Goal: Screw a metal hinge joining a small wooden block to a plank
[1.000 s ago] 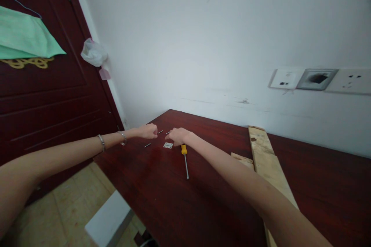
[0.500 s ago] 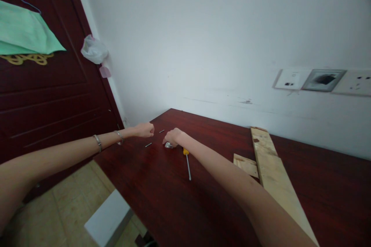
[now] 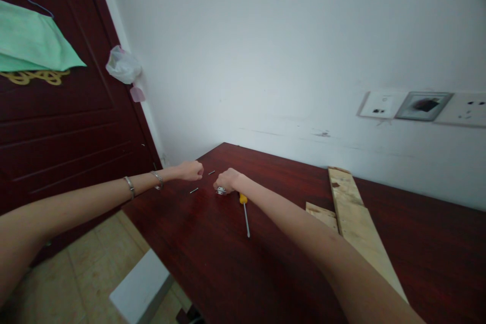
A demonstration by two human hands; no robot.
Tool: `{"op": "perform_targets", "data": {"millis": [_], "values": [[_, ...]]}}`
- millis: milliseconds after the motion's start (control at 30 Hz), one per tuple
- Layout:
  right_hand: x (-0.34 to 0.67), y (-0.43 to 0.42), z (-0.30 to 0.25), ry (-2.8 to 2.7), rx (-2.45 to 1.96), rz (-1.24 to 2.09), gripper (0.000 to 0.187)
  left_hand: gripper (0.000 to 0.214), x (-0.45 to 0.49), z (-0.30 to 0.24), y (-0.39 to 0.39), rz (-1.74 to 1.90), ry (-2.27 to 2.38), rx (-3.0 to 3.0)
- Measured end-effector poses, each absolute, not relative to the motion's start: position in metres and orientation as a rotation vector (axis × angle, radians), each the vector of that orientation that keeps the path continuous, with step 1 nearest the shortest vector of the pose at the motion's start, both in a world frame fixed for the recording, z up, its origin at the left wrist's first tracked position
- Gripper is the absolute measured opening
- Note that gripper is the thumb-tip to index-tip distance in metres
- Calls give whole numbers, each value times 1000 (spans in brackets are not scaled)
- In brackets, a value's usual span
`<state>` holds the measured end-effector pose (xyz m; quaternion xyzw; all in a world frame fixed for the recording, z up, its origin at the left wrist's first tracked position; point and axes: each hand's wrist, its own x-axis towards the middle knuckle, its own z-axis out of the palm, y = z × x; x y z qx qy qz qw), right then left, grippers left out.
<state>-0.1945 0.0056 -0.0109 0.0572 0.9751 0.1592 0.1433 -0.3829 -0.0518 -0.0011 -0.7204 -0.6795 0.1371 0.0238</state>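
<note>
My left hand [image 3: 192, 170] is a closed fist near the far left corner of the dark red table [image 3: 266, 263]; what it holds is hidden. My right hand [image 3: 227, 180] is closed over a small silver hinge [image 3: 220, 191] lying on the table. Two small dark screws lie close by, one screw [image 3: 194, 190] in front of my left hand and another screw [image 3: 211, 172] between the hands. A yellow-handled screwdriver [image 3: 245, 210] lies just right of my right hand, its shaft pointing toward me.
A long pale wooden plank [image 3: 360, 233] and a short wooden offcut [image 3: 321, 214] lie on the table's right side. A white wall with sockets [image 3: 421, 106] stands behind. A dark red door [image 3: 56, 126] is at the left, a white box [image 3: 142, 288] on the floor.
My right hand has drawn back from the far screw and come down over the hinge, closing on it. My left hand has stayed put as a fist.
</note>
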Motion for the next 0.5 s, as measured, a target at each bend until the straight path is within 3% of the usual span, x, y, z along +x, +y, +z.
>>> {"op": "perform_targets", "data": {"millis": [167,500], "values": [[-199,6,-11,2777,125,513,36,23,-380,-2,-52,433,-2097,-2229],[-204,4,-15,2764,-17,638,26,25,-385,-8,-48,418,-2028,-2255]]}}
